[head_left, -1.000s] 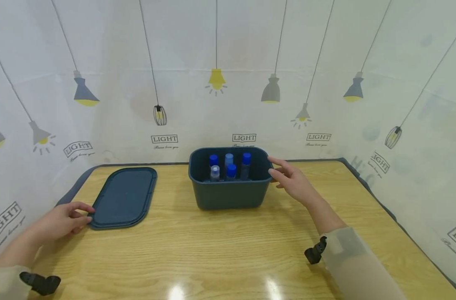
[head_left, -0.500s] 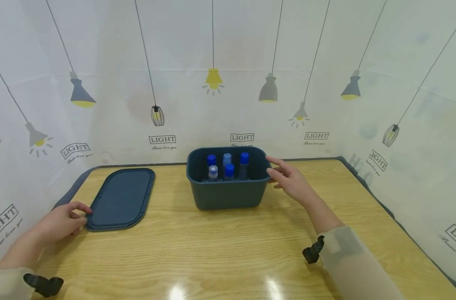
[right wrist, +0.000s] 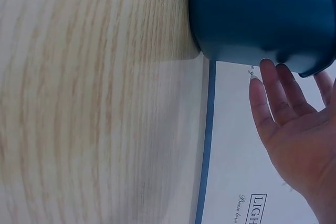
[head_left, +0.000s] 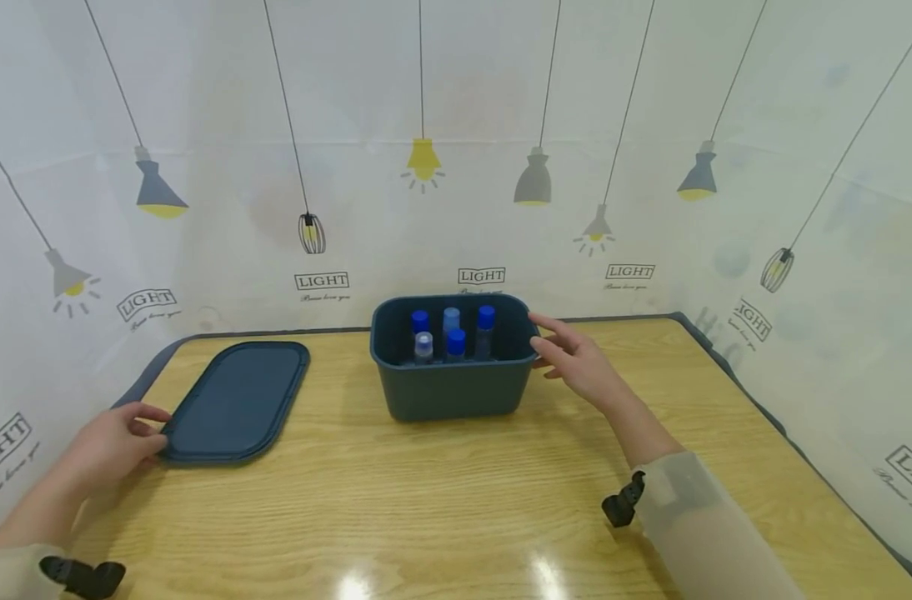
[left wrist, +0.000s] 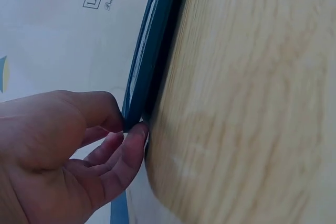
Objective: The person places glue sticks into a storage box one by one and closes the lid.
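A flat dark blue lid [head_left: 238, 400] lies on the left of the table. My left hand [head_left: 114, 446] pinches its near-left corner; in the left wrist view, fingertips [left wrist: 137, 132] sit against the lid's edge [left wrist: 149, 61]. Toward the back centre stands a dark blue storage box [head_left: 452, 392], uncovered. Inside it are several small clear bottles with blue caps [head_left: 456, 340] and one with a clear cap [head_left: 423, 343]; their lower parts are hidden. My right hand [head_left: 579, 367] touches the box's right end with fairly straight fingers, thumb by the rim.
The wooden table [head_left: 441, 500] has a dark border strip at the back and sides. A pale wall covering [head_left: 396, 225] printed with lamps encloses it. Black wrist devices [head_left: 623, 500] are strapped over both sleeves.
My left hand has moved slightly left and nearer, and the lid has shifted with it. The right hand stays at the box. The head view has drifted a little.
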The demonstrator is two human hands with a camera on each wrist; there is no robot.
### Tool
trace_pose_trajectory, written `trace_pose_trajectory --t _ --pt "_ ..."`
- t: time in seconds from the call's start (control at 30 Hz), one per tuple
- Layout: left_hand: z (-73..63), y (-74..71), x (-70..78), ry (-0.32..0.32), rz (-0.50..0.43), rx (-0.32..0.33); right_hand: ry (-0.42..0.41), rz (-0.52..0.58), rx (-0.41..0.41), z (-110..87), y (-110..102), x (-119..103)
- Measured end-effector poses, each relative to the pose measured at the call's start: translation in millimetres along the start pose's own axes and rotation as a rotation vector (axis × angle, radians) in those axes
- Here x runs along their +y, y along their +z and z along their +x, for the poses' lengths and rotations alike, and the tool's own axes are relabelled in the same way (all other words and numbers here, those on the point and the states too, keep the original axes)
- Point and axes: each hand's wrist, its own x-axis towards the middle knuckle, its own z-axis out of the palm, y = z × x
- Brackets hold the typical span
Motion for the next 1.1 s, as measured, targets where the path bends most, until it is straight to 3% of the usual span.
trace_pose_trajectory --t 0.2,0.63,0.93,1.1 --pt "-2.0 -0.5 -4.5 0.024 -0.06 -0.026 0.003 0.014 -0.013 -1.0 0.1 0.2" --pt "-12.5 -5.8 7.8 0.111 -0.162 -0.016 0.012 0.031 -0.006 -0.8 -0.1 1.9" --pt "-17.7 -7.5 31.3 0.175 -0.267 0.014 0.015 0.036 0.0 -0.6 0.5 1.6" --pt "-17.8 -11.6 47.1 0.176 -0.358 0.022 0.012 0.036 0.002 -1.1 0.8 1.1"
